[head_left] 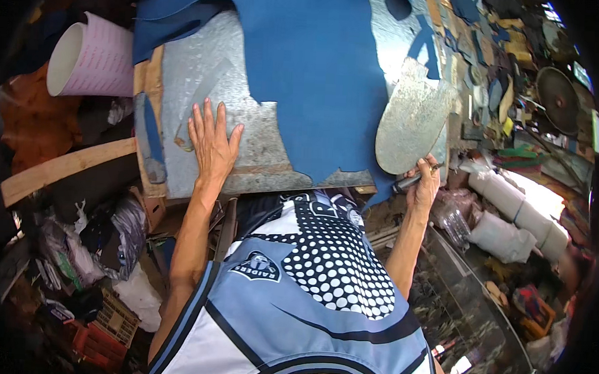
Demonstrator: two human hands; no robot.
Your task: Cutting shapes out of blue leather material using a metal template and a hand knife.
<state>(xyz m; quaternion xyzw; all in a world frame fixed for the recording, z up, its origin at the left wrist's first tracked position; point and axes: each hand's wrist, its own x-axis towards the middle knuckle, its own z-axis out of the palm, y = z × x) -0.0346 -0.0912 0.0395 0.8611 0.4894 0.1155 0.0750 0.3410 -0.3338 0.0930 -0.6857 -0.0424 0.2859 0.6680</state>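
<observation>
My left hand [214, 143] lies flat with its fingers spread on the bare grey metal sheet [261, 135] that covers the table top. Beside it, a large piece of blue leather-like material [311, 74] with an irregularly cut edge is spread across the middle of the table. My right hand [425, 182], closed at the table's right front corner, pinches the lower edge of a flat, rounded grey template [412, 122]. A dark cylindrical tool [406, 183] also sits in that hand; its tip cannot be made out. The template overlaps the blue material's right edge.
A narrow blue offcut [152, 137] lies along the table's wooden left edge. A pinkish-white roll [94, 58] stands at far left. Scraps and tools [491, 75] crowd the right side, with wrapped white rolls [512, 206] below. A red crate [95, 345] sits at lower left.
</observation>
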